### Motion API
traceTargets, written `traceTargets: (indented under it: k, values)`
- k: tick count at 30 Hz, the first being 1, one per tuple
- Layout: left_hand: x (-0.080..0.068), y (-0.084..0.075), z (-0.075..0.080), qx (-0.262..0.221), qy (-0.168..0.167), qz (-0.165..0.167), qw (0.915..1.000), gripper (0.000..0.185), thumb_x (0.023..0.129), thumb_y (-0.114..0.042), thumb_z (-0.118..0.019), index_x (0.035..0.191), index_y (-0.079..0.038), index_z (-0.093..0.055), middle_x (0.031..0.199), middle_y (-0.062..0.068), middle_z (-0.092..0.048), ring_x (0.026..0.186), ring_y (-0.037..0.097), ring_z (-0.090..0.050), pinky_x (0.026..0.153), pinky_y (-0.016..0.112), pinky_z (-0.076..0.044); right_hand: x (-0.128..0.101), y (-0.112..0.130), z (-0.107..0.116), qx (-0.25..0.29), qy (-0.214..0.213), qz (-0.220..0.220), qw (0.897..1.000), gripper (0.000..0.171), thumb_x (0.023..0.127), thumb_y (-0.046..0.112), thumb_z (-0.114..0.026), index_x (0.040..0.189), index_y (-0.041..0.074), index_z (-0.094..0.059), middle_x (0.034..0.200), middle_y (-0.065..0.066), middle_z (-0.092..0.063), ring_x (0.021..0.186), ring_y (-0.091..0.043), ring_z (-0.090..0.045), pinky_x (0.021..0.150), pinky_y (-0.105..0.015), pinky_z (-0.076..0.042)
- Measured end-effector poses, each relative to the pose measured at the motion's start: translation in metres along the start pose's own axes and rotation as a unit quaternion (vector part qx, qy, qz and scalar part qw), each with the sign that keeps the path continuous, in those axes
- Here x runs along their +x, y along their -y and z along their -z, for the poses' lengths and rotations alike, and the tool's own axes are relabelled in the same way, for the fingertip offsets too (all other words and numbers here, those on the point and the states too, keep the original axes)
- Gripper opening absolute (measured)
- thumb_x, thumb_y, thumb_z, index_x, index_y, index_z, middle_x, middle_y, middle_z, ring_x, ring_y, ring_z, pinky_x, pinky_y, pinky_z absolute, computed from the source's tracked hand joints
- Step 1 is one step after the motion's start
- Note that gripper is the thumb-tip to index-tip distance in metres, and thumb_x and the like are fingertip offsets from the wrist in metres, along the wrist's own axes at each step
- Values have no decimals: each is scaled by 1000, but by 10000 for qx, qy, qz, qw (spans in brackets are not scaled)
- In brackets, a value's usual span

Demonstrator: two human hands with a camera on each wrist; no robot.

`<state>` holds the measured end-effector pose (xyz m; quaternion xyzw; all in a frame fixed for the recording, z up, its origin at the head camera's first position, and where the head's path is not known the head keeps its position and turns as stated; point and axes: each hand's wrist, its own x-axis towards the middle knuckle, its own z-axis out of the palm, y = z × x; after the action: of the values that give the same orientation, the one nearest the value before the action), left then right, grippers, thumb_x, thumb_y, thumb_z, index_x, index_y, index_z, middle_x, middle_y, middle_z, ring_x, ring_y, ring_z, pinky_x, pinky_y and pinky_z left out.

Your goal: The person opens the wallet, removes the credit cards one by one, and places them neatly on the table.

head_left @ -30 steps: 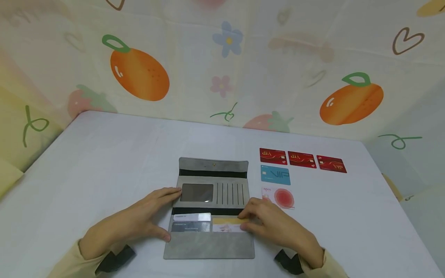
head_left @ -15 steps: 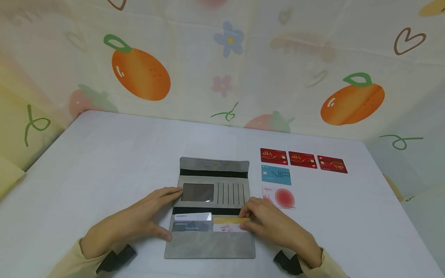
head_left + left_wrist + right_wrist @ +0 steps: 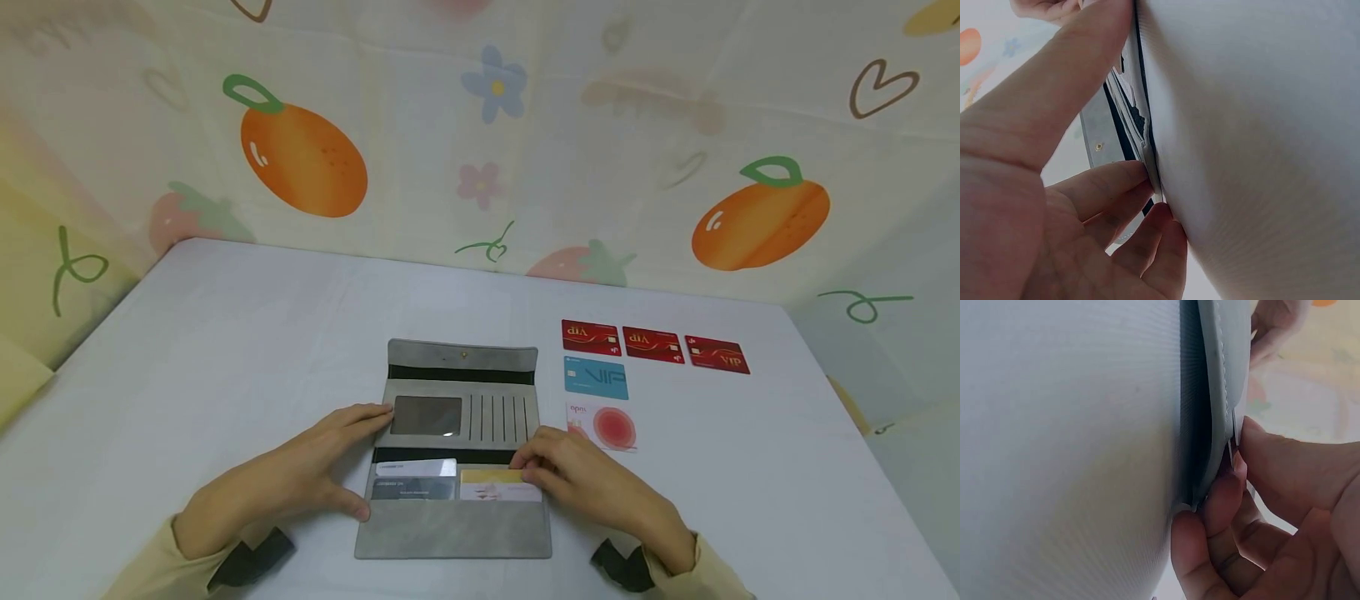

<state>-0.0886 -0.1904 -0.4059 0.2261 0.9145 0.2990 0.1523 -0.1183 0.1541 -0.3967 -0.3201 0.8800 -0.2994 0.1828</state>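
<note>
1. The open grey wallet (image 3: pixel 457 450) lies flat on the tabletop (image 3: pixel 225 350); soft, floppy, best steadied at its edges.
2. The left hand (image 3: pixel 300 471) rests on its left edge, fingers relaxed.
3. The right hand (image 3: pixel 592 479) pinches the yellow card (image 3: pixel 487 477), thin, stiff and slick, by its right end.
4. Three cards sit in slots; five lie beside: three red (image 3: pixel 651 343), one blue (image 3: pixel 596 378), one pink (image 3: pixel 609 427).

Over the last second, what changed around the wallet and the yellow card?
The right hand edged slightly left, its fingers pushing the yellow card a little further into the wallet slot; it keeps its pinch on the card's right end. The left hand stayed resting on the wallet's left edge. The wallet, the two grey cards in it and the five loose cards on the table did not move.
</note>
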Motion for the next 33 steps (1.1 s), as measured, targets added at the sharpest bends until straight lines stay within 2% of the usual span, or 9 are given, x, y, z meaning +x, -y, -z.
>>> traceTargets:
  k: [11, 19, 33]
  values:
    - [0, 0, 0, 56, -18, -51, 10000, 109, 64, -44, -88, 150, -1, -38, 155, 19, -35, 141, 45, -34, 109, 64, -36, 0, -2, 1, 228, -46, -19, 9997, 14, 93, 10, -66, 105, 12, -73, 95, 5, -67, 82, -2, -54, 73, -18, -50]
    - [0, 0, 0, 59, -6, -24, 10000, 109, 64, -44, -88, 151, -2, -38, 155, 19, -35, 141, 44, -35, 108, 63, -37, 1, -4, 1, 464, -281, -358, 9979, 15, 95, 12, -65, 107, 10, -73, 95, 4, -66, 85, -9, -56, 76, -17, -53]
    - [-1, -1, 0, 41, 3, -5, 10000, 108, 65, -43, -88, 151, -2, -38, 155, 18, -35, 141, 43, -35, 108, 63, -38, 2, -2, -1, 525, -571, -277, 9966, 17, 96, 17, -64, 109, 17, -75, 96, 9, -65, 88, -9, -57, 79, -19, -54]
